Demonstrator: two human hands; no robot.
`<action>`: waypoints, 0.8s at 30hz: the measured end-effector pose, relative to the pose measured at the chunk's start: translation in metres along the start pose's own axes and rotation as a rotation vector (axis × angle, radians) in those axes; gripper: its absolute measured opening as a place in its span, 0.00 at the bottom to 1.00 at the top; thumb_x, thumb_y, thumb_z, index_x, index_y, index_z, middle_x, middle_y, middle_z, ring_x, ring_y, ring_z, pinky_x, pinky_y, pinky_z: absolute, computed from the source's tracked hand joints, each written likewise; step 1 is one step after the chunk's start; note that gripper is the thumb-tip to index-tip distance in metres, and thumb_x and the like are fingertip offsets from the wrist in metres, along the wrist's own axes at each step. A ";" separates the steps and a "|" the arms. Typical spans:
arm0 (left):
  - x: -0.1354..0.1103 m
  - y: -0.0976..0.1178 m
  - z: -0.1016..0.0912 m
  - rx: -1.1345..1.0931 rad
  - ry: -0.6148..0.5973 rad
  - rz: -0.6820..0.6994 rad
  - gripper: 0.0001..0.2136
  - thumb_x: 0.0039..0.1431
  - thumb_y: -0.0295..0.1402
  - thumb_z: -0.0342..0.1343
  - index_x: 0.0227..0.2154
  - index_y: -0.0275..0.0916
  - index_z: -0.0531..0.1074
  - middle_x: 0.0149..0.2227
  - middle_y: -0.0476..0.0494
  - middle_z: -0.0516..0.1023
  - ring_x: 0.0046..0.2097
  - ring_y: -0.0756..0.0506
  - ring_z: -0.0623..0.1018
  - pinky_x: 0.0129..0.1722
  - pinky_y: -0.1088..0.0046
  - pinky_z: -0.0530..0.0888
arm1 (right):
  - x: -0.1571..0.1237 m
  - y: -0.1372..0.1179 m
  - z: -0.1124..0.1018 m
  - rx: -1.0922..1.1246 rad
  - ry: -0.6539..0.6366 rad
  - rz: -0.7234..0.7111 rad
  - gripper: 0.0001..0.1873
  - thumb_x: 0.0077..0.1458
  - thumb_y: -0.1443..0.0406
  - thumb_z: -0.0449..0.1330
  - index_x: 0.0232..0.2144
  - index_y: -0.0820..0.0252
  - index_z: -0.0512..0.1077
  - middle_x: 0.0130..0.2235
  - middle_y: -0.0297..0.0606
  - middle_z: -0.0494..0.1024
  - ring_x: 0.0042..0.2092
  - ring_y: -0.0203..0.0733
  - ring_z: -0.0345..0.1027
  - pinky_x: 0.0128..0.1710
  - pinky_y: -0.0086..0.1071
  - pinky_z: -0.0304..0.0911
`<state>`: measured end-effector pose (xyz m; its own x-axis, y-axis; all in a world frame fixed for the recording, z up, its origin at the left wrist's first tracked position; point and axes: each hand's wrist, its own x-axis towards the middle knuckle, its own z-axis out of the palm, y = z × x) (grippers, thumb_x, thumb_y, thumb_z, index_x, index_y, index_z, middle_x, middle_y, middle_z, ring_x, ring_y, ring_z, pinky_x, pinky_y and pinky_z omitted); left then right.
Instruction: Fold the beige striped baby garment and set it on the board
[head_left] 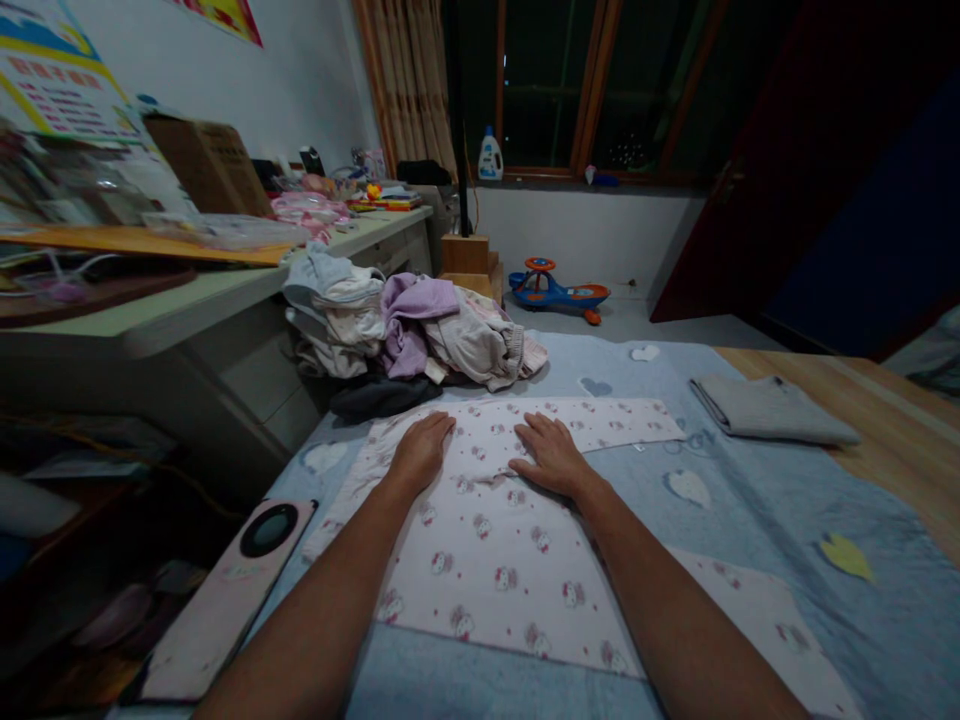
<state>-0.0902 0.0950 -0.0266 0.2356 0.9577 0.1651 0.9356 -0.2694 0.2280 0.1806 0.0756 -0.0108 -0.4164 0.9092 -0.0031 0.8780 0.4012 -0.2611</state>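
A white garment printed with small pink cartoon cats [495,545] lies spread flat on a pale blue bedsheet [757,510]. My left hand [422,450] rests palm down on its upper left part, fingers stretched out and together. My right hand [551,455] lies flat beside it, fingers extended, pressing the cloth near the middle. Neither hand grips anything. Both forearms reach in from the bottom edge.
A heap of unfolded clothes [405,330] sits beyond the garment. A folded grey cloth [769,410] lies at the right on bare wood. A phone [240,580] lies face down at the left bed edge. A cluttered desk [187,290] stands left; a toy car [559,285] is on the floor.
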 end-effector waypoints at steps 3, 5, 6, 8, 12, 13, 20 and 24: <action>0.001 0.002 -0.003 -0.010 0.006 0.016 0.22 0.65 0.25 0.41 0.56 0.36 0.72 0.61 0.39 0.72 0.63 0.44 0.69 0.63 0.66 0.64 | 0.000 -0.002 -0.001 0.000 0.001 0.001 0.34 0.60 0.50 0.57 0.64 0.58 0.62 0.70 0.50 0.54 0.70 0.57 0.43 0.67 0.54 0.38; 0.000 0.004 -0.005 0.000 -0.004 0.025 0.21 0.66 0.27 0.42 0.56 0.36 0.72 0.60 0.38 0.72 0.63 0.43 0.69 0.63 0.66 0.64 | 0.000 -0.002 -0.001 0.001 0.005 0.004 0.33 0.61 0.51 0.56 0.64 0.58 0.62 0.70 0.50 0.54 0.70 0.57 0.43 0.67 0.54 0.38; -0.001 0.006 -0.005 0.010 -0.013 0.032 0.20 0.66 0.29 0.42 0.56 0.35 0.72 0.61 0.37 0.72 0.63 0.43 0.69 0.64 0.65 0.63 | 0.000 -0.002 -0.001 0.000 0.010 0.008 0.32 0.61 0.51 0.56 0.63 0.58 0.62 0.70 0.50 0.55 0.70 0.57 0.44 0.67 0.54 0.39; -0.004 0.010 -0.005 0.038 -0.034 0.040 0.20 0.67 0.35 0.45 0.58 0.36 0.70 0.63 0.35 0.69 0.65 0.40 0.66 0.65 0.61 0.61 | 0.001 -0.003 0.000 0.000 0.025 0.006 0.31 0.61 0.52 0.56 0.63 0.59 0.63 0.69 0.51 0.56 0.70 0.57 0.45 0.66 0.54 0.40; -0.010 0.015 0.000 0.091 -0.084 0.005 0.28 0.66 0.50 0.46 0.64 0.42 0.63 0.68 0.35 0.59 0.70 0.32 0.55 0.66 0.50 0.55 | 0.002 -0.004 0.001 0.027 0.081 -0.045 0.30 0.62 0.54 0.56 0.61 0.62 0.65 0.68 0.52 0.57 0.70 0.53 0.46 0.67 0.49 0.43; -0.010 0.016 0.001 0.096 -0.099 -0.006 0.30 0.65 0.52 0.45 0.65 0.43 0.62 0.69 0.35 0.57 0.70 0.31 0.53 0.66 0.49 0.53 | 0.002 -0.004 0.001 0.037 0.089 -0.056 0.30 0.62 0.53 0.56 0.61 0.62 0.65 0.69 0.52 0.57 0.70 0.52 0.46 0.67 0.47 0.43; -0.009 0.017 0.001 0.118 -0.130 -0.018 0.31 0.65 0.54 0.44 0.66 0.44 0.60 0.70 0.36 0.56 0.71 0.30 0.52 0.66 0.49 0.52 | -0.001 -0.011 0.000 0.043 -0.008 -0.067 0.34 0.61 0.50 0.57 0.64 0.61 0.62 0.70 0.50 0.54 0.70 0.55 0.44 0.68 0.52 0.39; -0.009 0.021 -0.003 0.129 -0.124 -0.007 0.28 0.67 0.50 0.44 0.64 0.42 0.62 0.69 0.34 0.58 0.70 0.30 0.54 0.66 0.49 0.54 | -0.003 -0.012 0.001 0.045 -0.015 -0.048 0.33 0.62 0.52 0.56 0.64 0.61 0.62 0.70 0.49 0.53 0.71 0.55 0.43 0.68 0.52 0.38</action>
<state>-0.0737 0.0802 -0.0201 0.2521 0.9668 0.0421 0.9614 -0.2552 0.1027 0.1707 0.0683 -0.0081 -0.4614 0.8872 -0.0039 0.8457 0.4385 -0.3040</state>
